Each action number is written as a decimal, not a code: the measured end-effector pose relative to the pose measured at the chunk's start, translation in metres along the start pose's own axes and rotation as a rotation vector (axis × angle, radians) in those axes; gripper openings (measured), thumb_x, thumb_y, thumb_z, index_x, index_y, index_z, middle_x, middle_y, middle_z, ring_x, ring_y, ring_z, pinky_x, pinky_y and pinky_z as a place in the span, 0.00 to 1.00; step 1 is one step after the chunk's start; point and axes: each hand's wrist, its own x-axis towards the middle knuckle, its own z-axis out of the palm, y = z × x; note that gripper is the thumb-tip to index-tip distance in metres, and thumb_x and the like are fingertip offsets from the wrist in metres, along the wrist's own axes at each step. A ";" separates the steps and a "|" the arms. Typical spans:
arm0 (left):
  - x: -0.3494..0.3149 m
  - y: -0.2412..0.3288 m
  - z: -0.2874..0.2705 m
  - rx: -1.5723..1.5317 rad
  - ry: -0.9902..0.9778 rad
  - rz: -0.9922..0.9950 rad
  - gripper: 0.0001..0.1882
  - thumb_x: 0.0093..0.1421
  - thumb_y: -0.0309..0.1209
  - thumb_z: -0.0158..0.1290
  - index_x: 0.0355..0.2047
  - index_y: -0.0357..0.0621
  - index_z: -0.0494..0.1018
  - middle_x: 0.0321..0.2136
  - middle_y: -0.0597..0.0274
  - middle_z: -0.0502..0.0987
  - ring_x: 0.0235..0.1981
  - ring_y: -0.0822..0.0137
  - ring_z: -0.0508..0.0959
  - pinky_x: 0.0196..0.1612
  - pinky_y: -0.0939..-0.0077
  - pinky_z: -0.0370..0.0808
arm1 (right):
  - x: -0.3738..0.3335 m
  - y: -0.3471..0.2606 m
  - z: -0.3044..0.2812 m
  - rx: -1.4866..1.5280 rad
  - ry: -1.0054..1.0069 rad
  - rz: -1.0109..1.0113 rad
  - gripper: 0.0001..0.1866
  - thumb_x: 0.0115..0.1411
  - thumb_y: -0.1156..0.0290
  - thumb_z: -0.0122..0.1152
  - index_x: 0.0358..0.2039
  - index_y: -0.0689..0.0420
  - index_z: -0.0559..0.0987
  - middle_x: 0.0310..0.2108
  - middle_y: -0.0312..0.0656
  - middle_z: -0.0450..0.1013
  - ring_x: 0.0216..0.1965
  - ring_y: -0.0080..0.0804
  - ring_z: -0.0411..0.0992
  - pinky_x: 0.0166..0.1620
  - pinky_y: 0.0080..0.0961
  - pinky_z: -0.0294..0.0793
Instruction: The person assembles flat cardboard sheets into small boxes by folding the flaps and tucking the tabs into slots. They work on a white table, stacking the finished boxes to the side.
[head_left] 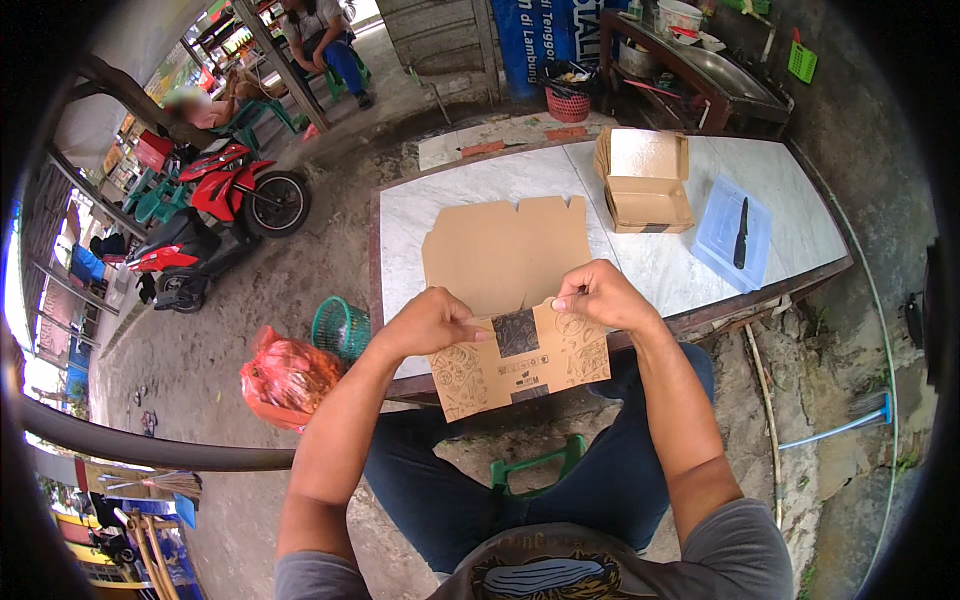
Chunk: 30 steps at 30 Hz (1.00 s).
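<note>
A brown cardboard box blank (505,250) lies partly on the table, its plain inner side facing up at the far part. Its near panel (575,350), printed with dark drawings and a black band, hangs toward me over the front edge. My left hand (437,325) pinches the panel's left side between thumb and fingers. With thumb and fingers closed, my right hand (605,295) grips a flap at the fold on the right. Beyond it stand folded cardboard boxes (650,205), the top one with its lid raised. A black knife (741,235) rests on a translucent blue plastic lid (718,255).
The marble-patterned table (405,240) has a dark rim. Beside its left end are a green basket (340,328) and a full red plastic bag (287,375). A red motorbike (215,200) stands farther left; a sink counter (735,80) is behind. Two people sit at the back left.
</note>
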 end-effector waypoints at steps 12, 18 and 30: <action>-0.016 -0.007 -0.010 -0.035 0.038 -0.085 0.16 0.61 0.39 0.71 0.32 0.36 0.87 0.17 0.68 0.77 0.21 0.80 0.69 0.27 0.74 0.69 | 0.002 -0.003 0.002 0.037 -0.002 -0.016 0.09 0.60 0.71 0.75 0.27 0.63 0.85 0.22 0.33 0.78 0.27 0.18 0.71 0.35 0.25 0.72; -0.022 -0.016 -0.019 0.031 0.043 -0.110 0.15 0.62 0.38 0.70 0.32 0.36 0.87 0.18 0.71 0.78 0.23 0.81 0.69 0.28 0.75 0.69 | 0.004 0.003 -0.002 0.081 -0.060 -0.032 0.10 0.60 0.71 0.75 0.27 0.64 0.85 0.21 0.34 0.78 0.28 0.18 0.72 0.35 0.25 0.72; -0.013 -0.054 -0.013 -0.372 0.174 -0.117 0.17 0.67 0.35 0.66 0.26 0.34 0.86 0.15 0.75 0.73 0.20 0.83 0.64 0.25 0.77 0.62 | 0.010 0.004 0.004 0.178 0.041 0.019 0.12 0.65 0.71 0.72 0.26 0.61 0.82 0.23 0.30 0.77 0.26 0.15 0.69 0.30 0.20 0.68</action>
